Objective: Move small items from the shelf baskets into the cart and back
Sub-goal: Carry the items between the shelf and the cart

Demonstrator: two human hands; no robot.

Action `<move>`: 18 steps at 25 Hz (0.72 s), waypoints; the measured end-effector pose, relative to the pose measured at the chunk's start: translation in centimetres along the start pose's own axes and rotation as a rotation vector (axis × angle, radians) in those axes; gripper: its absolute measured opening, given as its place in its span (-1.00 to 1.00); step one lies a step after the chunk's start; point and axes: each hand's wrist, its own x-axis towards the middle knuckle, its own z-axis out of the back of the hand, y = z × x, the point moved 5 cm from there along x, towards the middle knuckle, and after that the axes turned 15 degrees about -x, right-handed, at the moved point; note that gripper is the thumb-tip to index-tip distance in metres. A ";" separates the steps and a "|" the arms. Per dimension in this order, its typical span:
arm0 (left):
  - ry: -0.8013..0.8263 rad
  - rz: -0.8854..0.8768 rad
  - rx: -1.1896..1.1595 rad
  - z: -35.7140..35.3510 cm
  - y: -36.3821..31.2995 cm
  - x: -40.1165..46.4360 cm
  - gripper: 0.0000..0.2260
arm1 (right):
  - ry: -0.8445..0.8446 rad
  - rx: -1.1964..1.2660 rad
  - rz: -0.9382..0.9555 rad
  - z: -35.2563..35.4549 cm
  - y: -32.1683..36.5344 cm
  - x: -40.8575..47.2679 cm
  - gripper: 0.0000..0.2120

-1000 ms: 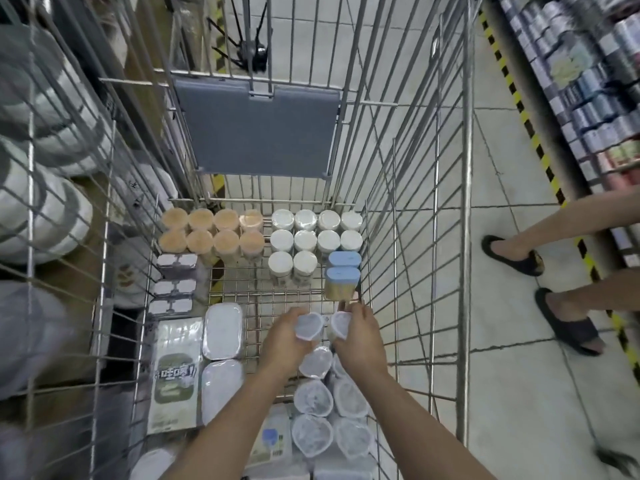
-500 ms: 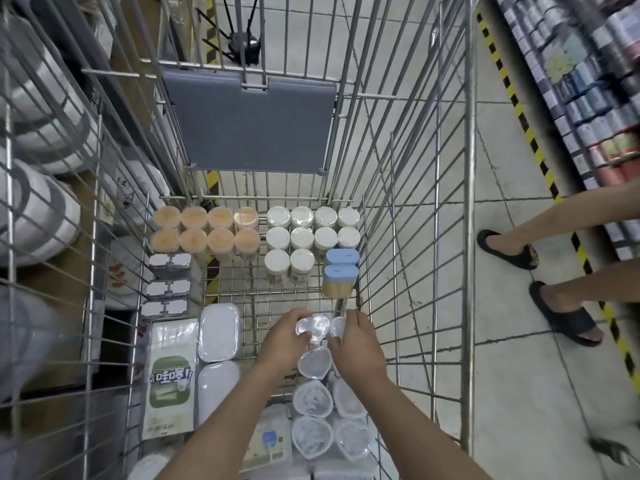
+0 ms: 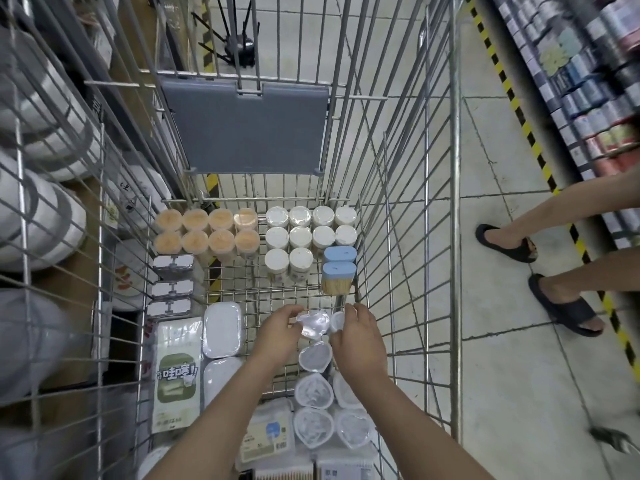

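Both my hands reach down into the wire cart (image 3: 408, 258). My left hand (image 3: 280, 336) grips a clear teardrop-shaped container (image 3: 313, 323) low over the cart floor. Beside it my right hand (image 3: 360, 336) pinches a second clear container (image 3: 337, 320), mostly hidden by my fingers. Both sit at the far end of two rows of the same clear containers (image 3: 313, 391) running toward me.
Orange-lidded jars (image 3: 207, 230), white-lidded jars (image 3: 301, 233) and two blue-capped toothpick boxes (image 3: 339, 268) stand at the cart's far end. White lidded boxes (image 3: 221, 329) and a green-labelled pack (image 3: 176, 372) lie at left. A person's sandalled feet (image 3: 505, 242) stand right of the cart.
Both hands have lowered the two clear containers from a raised, upright hold down to the cart floor at the head of the rows.
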 end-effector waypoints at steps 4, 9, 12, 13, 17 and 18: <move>-0.006 -0.005 -0.020 2.3 -1.7 -3.0 -0.79 | 0.009 0.136 -0.045 3.3 0.1 -1.8 -0.63; -0.052 -0.030 0.138 6.5 -5.1 -11.5 -0.82 | 0.083 0.239 0.057 9.3 0.0 -7.6 -0.67; -0.077 -0.092 0.276 8.1 -7.4 -18.1 -0.80 | 0.084 0.260 0.140 13.2 -1.0 -12.3 -0.68; -0.081 -0.110 0.303 8.4 -8.0 -20.4 -0.79 | 0.090 0.256 0.169 14.3 -1.4 -13.9 -0.68; -0.166 -0.107 0.202 8.7 -9.2 -30.5 -0.80 | 0.147 0.240 0.305 17.3 -3.4 -19.7 -0.67; -0.216 -0.112 0.181 8.6 -9.4 -33.1 -0.80 | 0.151 0.237 0.349 18.0 -3.8 -20.9 -0.68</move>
